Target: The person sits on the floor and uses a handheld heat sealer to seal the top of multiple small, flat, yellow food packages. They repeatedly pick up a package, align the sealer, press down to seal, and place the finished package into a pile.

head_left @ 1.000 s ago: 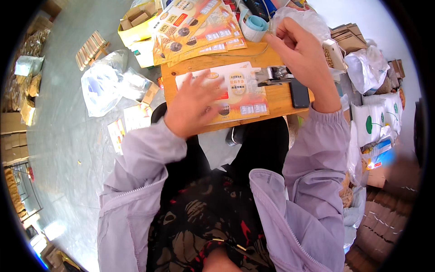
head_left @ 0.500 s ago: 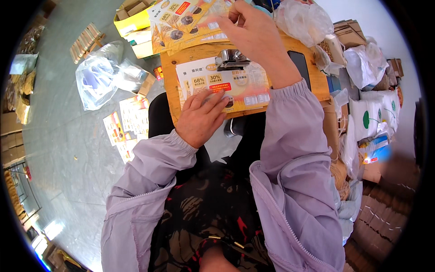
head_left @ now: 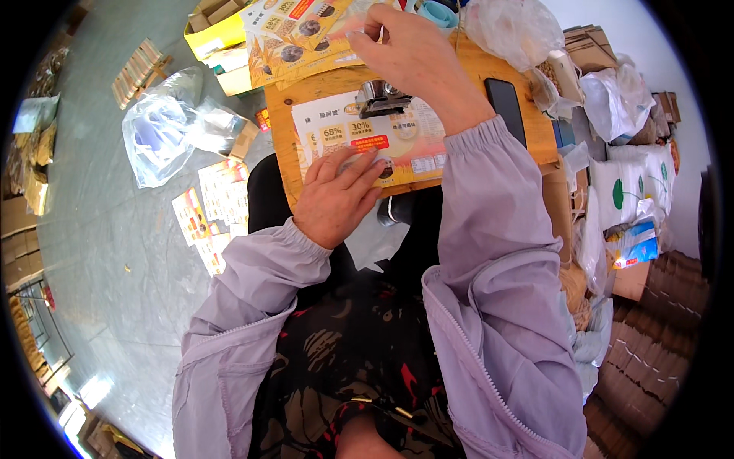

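Observation:
My left hand (head_left: 339,195) lies flat with fingers spread on a stack of printed yellow-and-white sheets (head_left: 333,115) at the near side of the wooden table. A shiny metal clamp-like piece (head_left: 382,98) sits at the far edge of these sheets. My right hand (head_left: 420,57) reaches past it to another pile of printed yellow sheets (head_left: 287,50) at the far side. Its fingers are bent in, with the thumb close to the index finger over that pile's right end. Whether a sheet is caught between them is hidden.
The wooden table (head_left: 470,57) carries a dark phone (head_left: 505,107) at right and a clear plastic bag (head_left: 516,34) beyond. A yellow box (head_left: 210,38) stands beyond the table's left corner. Loose printed sheets (head_left: 222,191) and plastic bags (head_left: 157,134) lie on the left floor; packed bags (head_left: 619,187) line the right.
The view has shifted slightly. My left hand stays on the near sheets, and my right hand stays over the far pile with its fingers still bent.

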`<state>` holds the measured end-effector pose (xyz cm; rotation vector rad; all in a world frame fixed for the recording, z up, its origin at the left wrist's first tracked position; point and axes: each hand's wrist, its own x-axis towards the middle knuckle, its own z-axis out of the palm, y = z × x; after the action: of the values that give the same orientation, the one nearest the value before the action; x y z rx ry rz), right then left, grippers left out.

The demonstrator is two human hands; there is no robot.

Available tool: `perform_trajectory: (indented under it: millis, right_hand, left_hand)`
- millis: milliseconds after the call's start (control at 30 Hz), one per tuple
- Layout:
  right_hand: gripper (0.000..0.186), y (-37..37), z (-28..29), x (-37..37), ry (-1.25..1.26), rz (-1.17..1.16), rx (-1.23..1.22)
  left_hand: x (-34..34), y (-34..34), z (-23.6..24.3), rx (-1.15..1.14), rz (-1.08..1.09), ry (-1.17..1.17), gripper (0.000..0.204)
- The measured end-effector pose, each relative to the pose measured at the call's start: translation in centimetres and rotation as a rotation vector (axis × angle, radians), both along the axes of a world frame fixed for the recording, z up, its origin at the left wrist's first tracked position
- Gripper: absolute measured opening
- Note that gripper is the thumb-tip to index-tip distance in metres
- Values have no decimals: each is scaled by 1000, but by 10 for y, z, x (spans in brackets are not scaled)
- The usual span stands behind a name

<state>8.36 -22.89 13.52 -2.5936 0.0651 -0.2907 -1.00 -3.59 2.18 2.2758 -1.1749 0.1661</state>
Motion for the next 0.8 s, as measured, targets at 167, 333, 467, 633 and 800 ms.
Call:
perform_trajectory:
  millis: [167, 333, 467, 633, 800]
  right_hand:
    - [30, -2, -27, 1, -17, 6, -100]
    - [30, -1, -31, -1, 100, 45, -63]
    - [32, 0, -29, 0, 133, 19, -53]
    - [34, -1, -29, 1, 134, 20, -47]
    - [31, -3, -30, 0, 89, 45, -148]
  left_hand:
    - [1, -2, 0, -6, -17, 4, 44]
    - [1, -2, -3, -18, -12, 14, 42]
    - [0, -2, -2, -8, -6, 33, 41]
    - [-1, -2, -3, -21, -6, 37, 41]
    - [2, 0, -2, -29, -23, 5, 41]
